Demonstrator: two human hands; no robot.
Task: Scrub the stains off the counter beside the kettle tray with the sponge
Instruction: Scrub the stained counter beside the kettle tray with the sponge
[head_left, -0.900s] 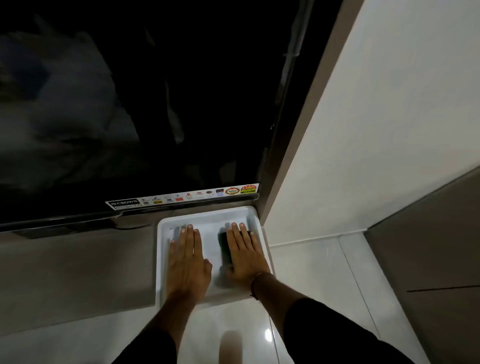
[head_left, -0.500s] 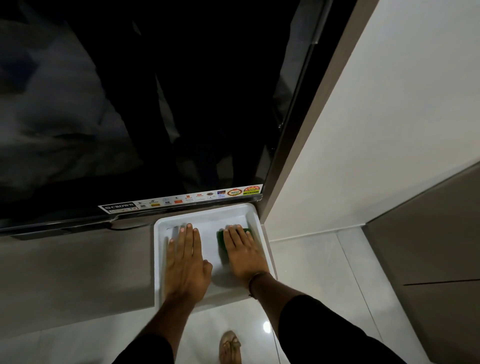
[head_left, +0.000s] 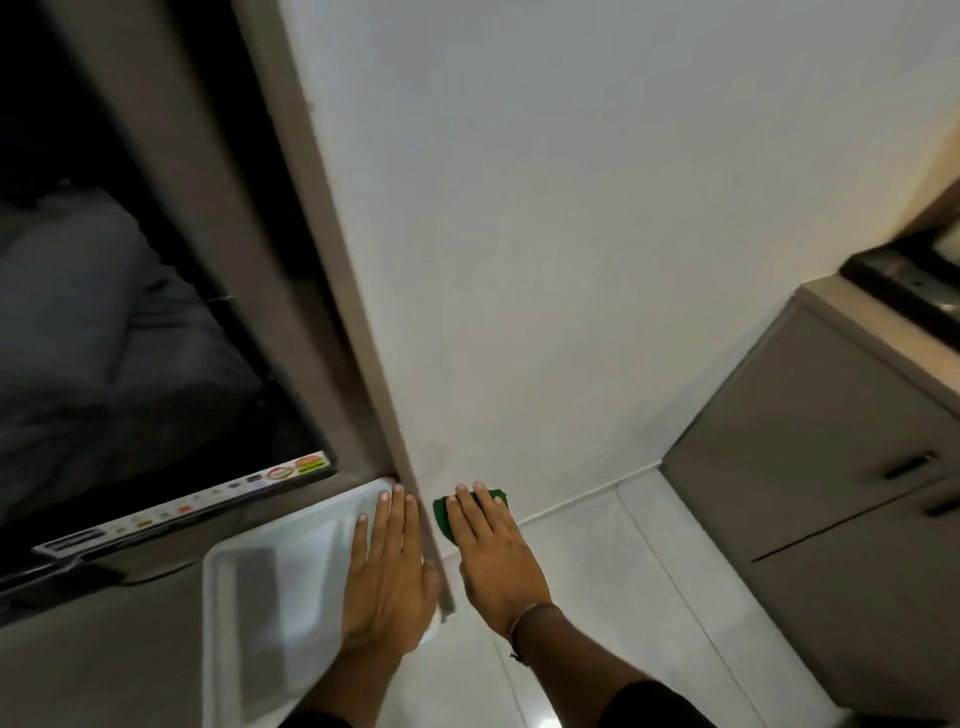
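Observation:
A white rectangular tray lies on the grey-brown counter below a dark TV screen. My left hand rests flat and open on the tray's right part, fingers pointing toward the back corner. My right hand is to the right of the tray, past the counter's end panel, with its fingers laid over a green sponge. The sponge sits low by the white wall, above the floor tiles. Whether it touches the wall I cannot tell. No kettle is in view.
The black TV with a sticker strip along its lower edge stands behind the tray. Glossy white floor tiles lie at the right. A grey-brown cabinet with dark handles stands at the far right.
My right hand has carried the sponge off the tray to the right, past the counter's end. The view has swung right. My left hand stays flat on the tray.

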